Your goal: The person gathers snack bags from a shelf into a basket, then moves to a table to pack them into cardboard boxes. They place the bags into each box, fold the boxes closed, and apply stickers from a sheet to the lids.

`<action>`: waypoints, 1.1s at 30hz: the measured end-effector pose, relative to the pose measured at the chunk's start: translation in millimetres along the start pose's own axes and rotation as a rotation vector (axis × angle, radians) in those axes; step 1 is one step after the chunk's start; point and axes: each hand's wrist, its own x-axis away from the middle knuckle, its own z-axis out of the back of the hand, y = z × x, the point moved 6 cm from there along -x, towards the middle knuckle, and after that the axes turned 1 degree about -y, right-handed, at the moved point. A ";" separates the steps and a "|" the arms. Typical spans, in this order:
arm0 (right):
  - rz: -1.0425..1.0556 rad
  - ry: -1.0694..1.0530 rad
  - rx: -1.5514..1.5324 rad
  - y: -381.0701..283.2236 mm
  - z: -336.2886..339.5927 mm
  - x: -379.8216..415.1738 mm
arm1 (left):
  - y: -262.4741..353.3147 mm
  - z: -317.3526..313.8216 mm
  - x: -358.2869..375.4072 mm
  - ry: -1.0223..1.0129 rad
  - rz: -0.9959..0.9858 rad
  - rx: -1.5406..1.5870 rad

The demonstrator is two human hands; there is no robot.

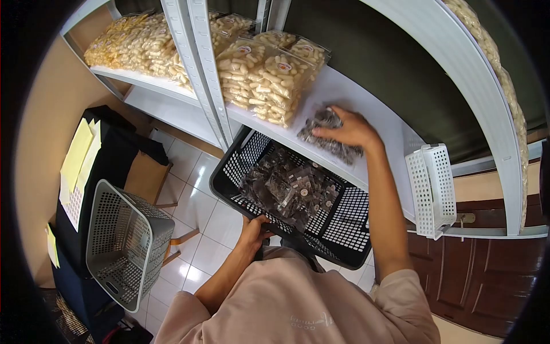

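White floor tiles (197, 172) are gleaming beneath a narrow room's metal shelving, and a dark backdrop (355, 37) is hanging behind a white shelf (345, 86). Clear bags of pale, finger-shaped pieces (263, 80) are standing on that shelf, with more yellowish bags (134, 49) filling the neighbouring bay. Just beside the clear bags, dark packets (344, 153) are lying near the shelf's front edge, and the person's right hand (342, 129) is reaching over them. Its thumb and fingers are spreading apart and touching the packets; blur is hiding whether it is actually gripping any. Below the shelf edge, a black basket (350, 221) is sitting tilted in front of the person's body, and a heap of similar dark, glossy packets (289, 189) is covering much of its bottom, leaving the mesh at its right end showing. The person's left hand (252, 232) is closing around the near rim, fingers curling over it. Farther right, a small white basket (433, 192) is resting at the shelf's end, near a brown door (475, 275). Off to the left, a grey basket (137, 243) is standing beside black cloth (109, 163) and yellow papers (79, 155).
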 end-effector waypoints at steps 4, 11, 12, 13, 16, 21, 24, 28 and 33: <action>-0.073 0.071 -0.048 -31.3 -14.1 48.3 | 5.3 -6.4 5.2 0.016 0.010 -0.011; 0.084 0.204 -0.028 -86.6 -66.2 109.5 | 5.0 -6.0 3.9 -0.004 -0.010 0.016; 0.110 0.263 0.031 -90.3 -83.6 112.0 | 5.6 -7.0 4.6 0.006 -0.006 0.010; 0.135 0.321 0.090 -89.8 -108.0 112.2 | 5.6 -6.6 5.2 0.016 -0.001 0.003; 0.143 0.314 0.042 -83.1 -167.0 109.8 | 3.8 0.0 4.4 0.032 0.016 0.015; 0.230 0.276 -0.209 -34.2 -210.2 113.1 | 0.7 3.0 1.3 -0.004 -0.002 -0.015; -0.042 0.610 -0.431 27.5 -160.8 149.1 | -4.1 10.0 -6.2 -0.054 0.018 0.008; -0.467 0.930 -0.004 99.2 -127.1 245.6 | -12.3 22.4 -12.2 -0.011 0.058 -0.020; -0.767 0.586 -1.001 174.8 -211.0 283.5 | -13.0 34.1 -20.1 -0.063 0.075 -0.081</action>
